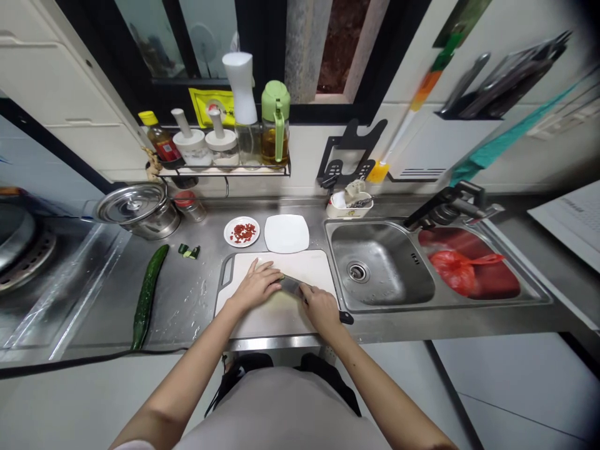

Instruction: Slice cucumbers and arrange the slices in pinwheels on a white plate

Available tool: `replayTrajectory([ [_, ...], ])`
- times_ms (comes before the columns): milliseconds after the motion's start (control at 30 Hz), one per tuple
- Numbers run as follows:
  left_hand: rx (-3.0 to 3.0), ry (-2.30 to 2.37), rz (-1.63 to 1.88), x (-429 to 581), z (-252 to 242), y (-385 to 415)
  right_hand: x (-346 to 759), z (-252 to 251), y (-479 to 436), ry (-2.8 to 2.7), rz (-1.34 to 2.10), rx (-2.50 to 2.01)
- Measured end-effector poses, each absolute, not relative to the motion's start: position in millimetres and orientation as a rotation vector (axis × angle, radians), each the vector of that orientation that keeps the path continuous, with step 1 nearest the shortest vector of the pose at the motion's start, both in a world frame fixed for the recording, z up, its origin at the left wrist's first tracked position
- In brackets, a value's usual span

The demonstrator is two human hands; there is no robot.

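Note:
My right hand [321,307] is closed round the handle of a kitchen knife [291,285], its grey blade pointing left over a white cutting board [248,326]. The dark end of the handle sticks out past the board's right edge. My left hand [257,284] lies on the board with fingers stretched out, their tips beside the blade's far end. A small green bit shows there, mostly hidden. Beyond the board stand a white plate of chopped red pieces [242,242] and a square white plate [287,232]. Left of the board are a cucumber [149,294] and cut green pieces [189,251].
A steel sink [384,262] adjoins the board on the right; a red plastic bag [454,272] sits in its second basin. A lidded pot [140,209] and a red-lidded jar [190,206] stand back left. The wall rack [225,170] holds several bottles and jars.

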State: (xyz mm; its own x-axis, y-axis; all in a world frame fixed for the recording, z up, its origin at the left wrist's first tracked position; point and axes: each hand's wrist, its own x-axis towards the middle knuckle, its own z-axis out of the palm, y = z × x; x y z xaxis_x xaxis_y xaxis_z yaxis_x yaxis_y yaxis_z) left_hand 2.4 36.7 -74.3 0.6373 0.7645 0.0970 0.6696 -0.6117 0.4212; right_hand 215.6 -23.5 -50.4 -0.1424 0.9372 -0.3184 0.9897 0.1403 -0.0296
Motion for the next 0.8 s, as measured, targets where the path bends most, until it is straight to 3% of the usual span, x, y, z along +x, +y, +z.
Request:
replayTrajectory([
  [233, 2.477, 1.095, 0.554, 8, -76, 25, 224, -50, -25, 2.159, -0.336, 1.904],
  [400, 1.928, 1.606, 0.811, -8, -89, 41, 234, -55, -25, 2.112, -0.389, 1.974],
  [567, 1.410, 2.008, 0.705, -42, -110, 73, 242, -58, -21, 2.048, -0.437, 2.060],
  [800, 1.386, 2.176, 0.511, -53, -119, 95, 239, -57, -17, 2.024, -0.507, 2.100],
])
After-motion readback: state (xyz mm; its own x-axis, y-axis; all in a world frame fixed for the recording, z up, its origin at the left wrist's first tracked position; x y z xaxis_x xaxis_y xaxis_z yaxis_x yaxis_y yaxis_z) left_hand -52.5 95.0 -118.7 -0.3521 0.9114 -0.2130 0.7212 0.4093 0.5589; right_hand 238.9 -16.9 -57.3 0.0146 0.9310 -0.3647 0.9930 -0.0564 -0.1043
